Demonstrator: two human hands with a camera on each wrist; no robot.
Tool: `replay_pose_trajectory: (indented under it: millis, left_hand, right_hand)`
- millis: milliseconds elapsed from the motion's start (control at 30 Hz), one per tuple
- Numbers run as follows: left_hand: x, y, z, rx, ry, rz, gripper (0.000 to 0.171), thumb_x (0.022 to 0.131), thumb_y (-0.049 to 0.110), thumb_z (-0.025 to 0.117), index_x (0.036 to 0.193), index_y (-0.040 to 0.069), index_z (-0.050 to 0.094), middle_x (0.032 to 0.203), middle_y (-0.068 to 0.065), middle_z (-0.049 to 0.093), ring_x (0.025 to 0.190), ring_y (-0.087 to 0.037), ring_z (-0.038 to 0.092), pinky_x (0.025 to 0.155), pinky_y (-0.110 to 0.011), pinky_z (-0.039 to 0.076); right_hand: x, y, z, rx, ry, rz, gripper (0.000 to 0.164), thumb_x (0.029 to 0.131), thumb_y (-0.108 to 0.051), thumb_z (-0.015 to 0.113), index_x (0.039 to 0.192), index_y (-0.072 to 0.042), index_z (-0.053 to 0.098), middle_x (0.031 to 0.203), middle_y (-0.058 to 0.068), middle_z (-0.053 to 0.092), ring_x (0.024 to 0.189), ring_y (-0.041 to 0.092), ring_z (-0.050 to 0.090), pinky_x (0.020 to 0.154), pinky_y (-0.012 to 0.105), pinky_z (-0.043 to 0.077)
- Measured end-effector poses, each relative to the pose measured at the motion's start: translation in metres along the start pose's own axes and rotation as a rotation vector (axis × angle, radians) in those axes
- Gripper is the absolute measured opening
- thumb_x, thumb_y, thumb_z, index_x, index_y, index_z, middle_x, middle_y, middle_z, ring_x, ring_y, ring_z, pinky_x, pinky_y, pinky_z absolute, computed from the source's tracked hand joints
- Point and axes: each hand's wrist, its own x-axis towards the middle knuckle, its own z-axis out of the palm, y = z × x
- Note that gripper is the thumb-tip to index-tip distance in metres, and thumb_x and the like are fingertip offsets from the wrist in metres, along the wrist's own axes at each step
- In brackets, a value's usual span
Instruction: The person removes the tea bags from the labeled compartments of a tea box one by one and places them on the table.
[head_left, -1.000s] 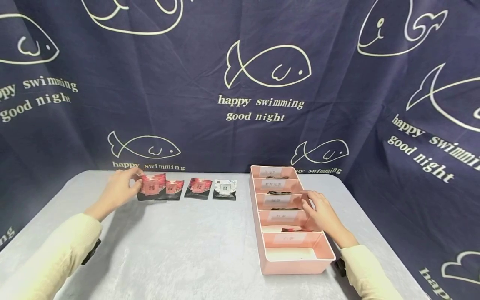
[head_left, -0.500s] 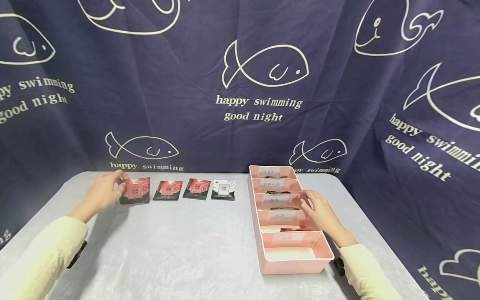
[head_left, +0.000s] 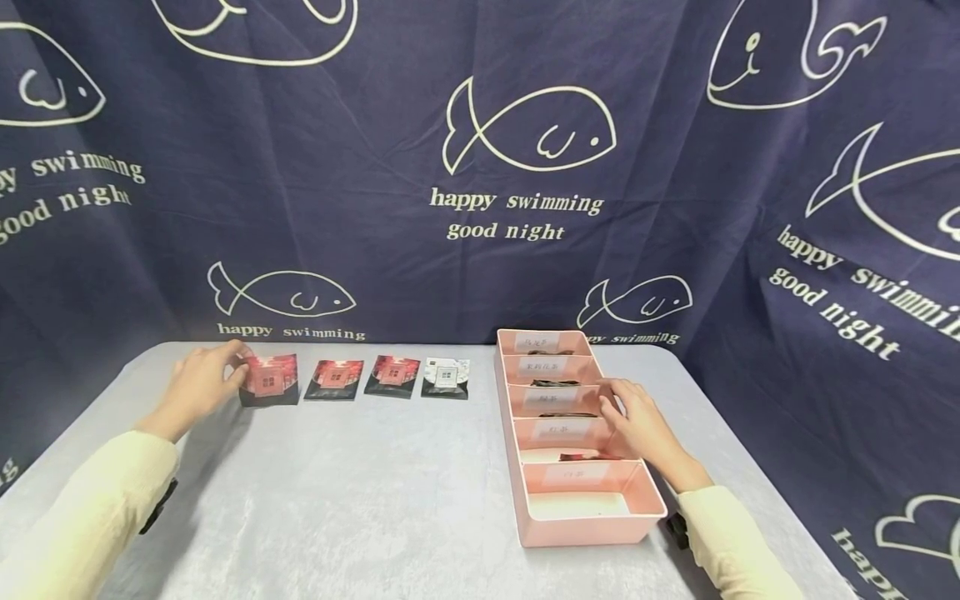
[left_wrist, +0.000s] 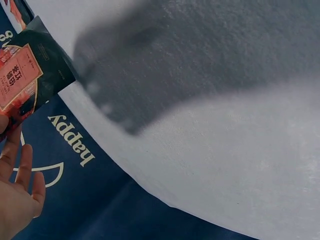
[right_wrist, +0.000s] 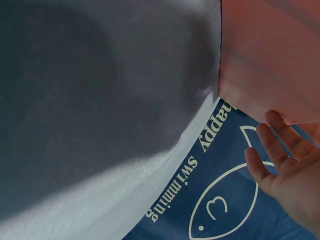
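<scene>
At the table's far left, my left hand (head_left: 204,379) pinches the edge of a red-and-black tea sachet (head_left: 274,382). In the left wrist view the sachet (left_wrist: 45,65) shows its printed front, thumb on its face and the other fingers loosely spread. To its right lie two similar red-and-black sachets (head_left: 334,381) (head_left: 392,377) and one white-and-black sachet (head_left: 446,379). My right hand (head_left: 645,425) rests at the right rim of a pink divided box (head_left: 592,532). Several of its fingers (right_wrist: 272,145) extend loosely outside the box wall in the right wrist view.
The box has labelled dividers, with sachet edges showing in several compartments; a red sachet (head_left: 585,457) shows in the second from the front. The front compartment (head_left: 577,504) shows its bare floor. Behind the grey table (head_left: 337,500) hangs a dark blue fish-print cloth (head_left: 405,208).
My left hand has moved left with the pinched sachet, which overlapped its neighbour and now stands apart from it. My right hand has stayed at the box rim.
</scene>
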Motion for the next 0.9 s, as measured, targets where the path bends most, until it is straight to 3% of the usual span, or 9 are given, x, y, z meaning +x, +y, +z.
replay_pose_trajectory:
  millis: [200,700,900]
  left_hand:
    - [0.0014,-0.0024,0.0039,0.005,-0.011,-0.025,0.018,0.084,0.011,0.054,0.100,0.006,0.055,0.089,-0.016,0.066,0.091,-0.046,0.052,0.071,-0.056,0.029]
    - [0.0041,-0.0043,0.0083,0.033,0.038,-0.059,0.020,0.080,0.006,0.055,0.101,0.004,0.054,0.091,-0.020,0.065,0.092,-0.046,0.050,0.070,-0.056,0.029]
    - [0.0068,-0.0028,0.0089,0.027,0.026,-0.054,0.028,0.081,0.007,0.055,0.109,0.004,0.052,0.097,-0.023,0.060,0.091,-0.046,0.049,0.070,-0.055,0.029]
  right_hand:
    - [-0.0001,-0.0008,-0.0003,0.000,0.005,-0.004,0.030,0.087,-0.011,0.053,0.113,0.003,0.056,0.108,0.020,0.060,0.100,0.035,0.052,0.088,0.051,0.039]
    - [0.0007,-0.0011,-0.0004,-0.005,0.004,-0.009,0.030,0.087,-0.011,0.053,0.112,0.004,0.056,0.105,0.020,0.060,0.098,0.035,0.052,0.087,0.051,0.039]
    - [0.0003,-0.0014,-0.0004,-0.003,0.001,0.001,0.030,0.087,-0.012,0.053,0.113,0.004,0.056,0.107,0.020,0.060,0.100,0.035,0.052,0.088,0.051,0.039]
